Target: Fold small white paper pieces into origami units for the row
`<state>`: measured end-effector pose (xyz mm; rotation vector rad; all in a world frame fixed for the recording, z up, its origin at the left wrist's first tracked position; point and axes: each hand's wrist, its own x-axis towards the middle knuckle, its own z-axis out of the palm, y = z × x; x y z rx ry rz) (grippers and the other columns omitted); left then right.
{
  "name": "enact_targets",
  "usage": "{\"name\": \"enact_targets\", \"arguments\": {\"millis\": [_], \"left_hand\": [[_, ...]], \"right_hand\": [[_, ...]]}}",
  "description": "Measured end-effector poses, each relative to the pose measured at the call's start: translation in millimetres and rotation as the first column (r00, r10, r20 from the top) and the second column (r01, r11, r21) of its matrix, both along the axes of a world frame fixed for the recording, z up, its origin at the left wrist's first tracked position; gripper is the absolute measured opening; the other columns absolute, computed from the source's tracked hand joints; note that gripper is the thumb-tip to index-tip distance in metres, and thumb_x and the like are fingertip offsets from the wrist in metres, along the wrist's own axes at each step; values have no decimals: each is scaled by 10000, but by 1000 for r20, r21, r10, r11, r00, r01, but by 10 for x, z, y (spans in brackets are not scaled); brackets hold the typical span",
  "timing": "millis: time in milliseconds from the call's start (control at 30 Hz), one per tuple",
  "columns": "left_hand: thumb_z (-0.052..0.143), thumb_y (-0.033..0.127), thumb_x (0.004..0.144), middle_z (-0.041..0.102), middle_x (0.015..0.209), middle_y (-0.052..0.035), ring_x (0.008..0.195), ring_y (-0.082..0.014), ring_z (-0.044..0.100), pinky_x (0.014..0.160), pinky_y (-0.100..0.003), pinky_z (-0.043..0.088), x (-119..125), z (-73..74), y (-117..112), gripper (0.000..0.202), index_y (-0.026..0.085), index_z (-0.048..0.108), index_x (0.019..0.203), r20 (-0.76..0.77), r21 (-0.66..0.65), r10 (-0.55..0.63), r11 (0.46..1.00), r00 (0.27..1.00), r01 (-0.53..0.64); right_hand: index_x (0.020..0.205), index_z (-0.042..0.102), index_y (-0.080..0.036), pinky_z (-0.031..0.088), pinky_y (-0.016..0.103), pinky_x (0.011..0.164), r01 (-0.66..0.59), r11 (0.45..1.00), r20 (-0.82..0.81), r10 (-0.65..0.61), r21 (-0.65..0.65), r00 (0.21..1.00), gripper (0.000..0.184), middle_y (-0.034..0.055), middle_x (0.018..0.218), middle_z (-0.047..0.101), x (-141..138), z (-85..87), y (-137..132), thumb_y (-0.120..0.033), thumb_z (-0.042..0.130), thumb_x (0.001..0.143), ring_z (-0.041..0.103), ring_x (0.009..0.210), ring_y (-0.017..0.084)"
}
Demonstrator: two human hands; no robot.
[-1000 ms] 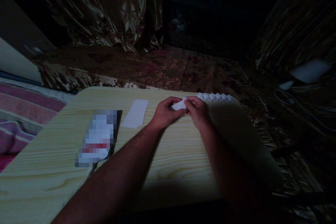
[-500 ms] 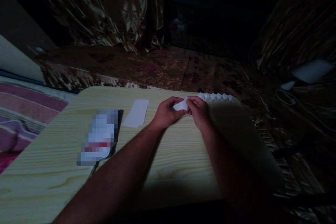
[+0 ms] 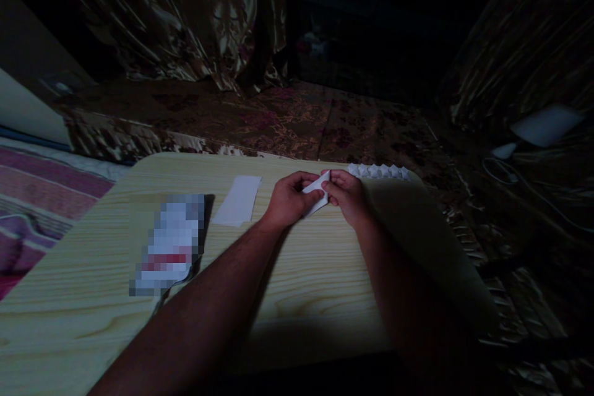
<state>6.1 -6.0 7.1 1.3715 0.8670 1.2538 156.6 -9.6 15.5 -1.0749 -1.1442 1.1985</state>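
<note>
Both hands meet over the far middle of a light wooden table. My left hand and my right hand pinch a small folded piece of white paper between their fingertips, held just above the tabletop with one corner pointing up. A flat white paper strip lies to the left of my left hand. Behind my right hand a row of several small folded white paper pieces lines the table's far edge.
A blurred white and red packet lies on the table's left part. Dark patterned cloth covers the floor beyond the table, with curtains behind. A striped mat is at left. A white device with cables sits at right.
The folded paper has been turned between the fingers, so it now shows a pointed triangular shape. Both hands stay in the same spot.
</note>
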Motion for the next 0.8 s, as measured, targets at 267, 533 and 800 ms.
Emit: {"name": "enact_targets", "arguments": {"millis": [267, 533, 800], "left_hand": [[769, 322, 628, 707, 798, -50, 682, -155, 635, 634, -257, 496, -18, 1, 15, 375, 122, 680, 932, -61, 4, 63, 998, 996, -63], [758, 306, 639, 700, 777, -50, 649, -139, 617, 615, -245, 483, -22, -1, 18, 341, 116, 683, 912, -51, -5, 64, 998, 997, -65], [743, 304, 656, 700, 770, -58, 628, -133, 609, 592, -236, 477, -23, 1, 14, 316, 116, 681, 902, -57, -29, 84, 996, 995, -85]], "right_hand": [[980, 620, -152, 314, 192, 371, -6, 999, 45, 4, 41, 999, 321, -23, 673, 630, -6, -44, 3, -309, 672, 705, 436, 420, 57], [946, 612, -163, 330, 185, 386, 33, 999, 32, -34, 41, 999, 279, -31, 663, 630, -51, -49, -10, -288, 662, 702, 457, 440, 62], [937, 607, -164, 334, 183, 385, 50, 998, 8, -51, 49, 999, 277, -23, 678, 643, -83, -77, -3, -280, 669, 693, 461, 439, 62]]}}
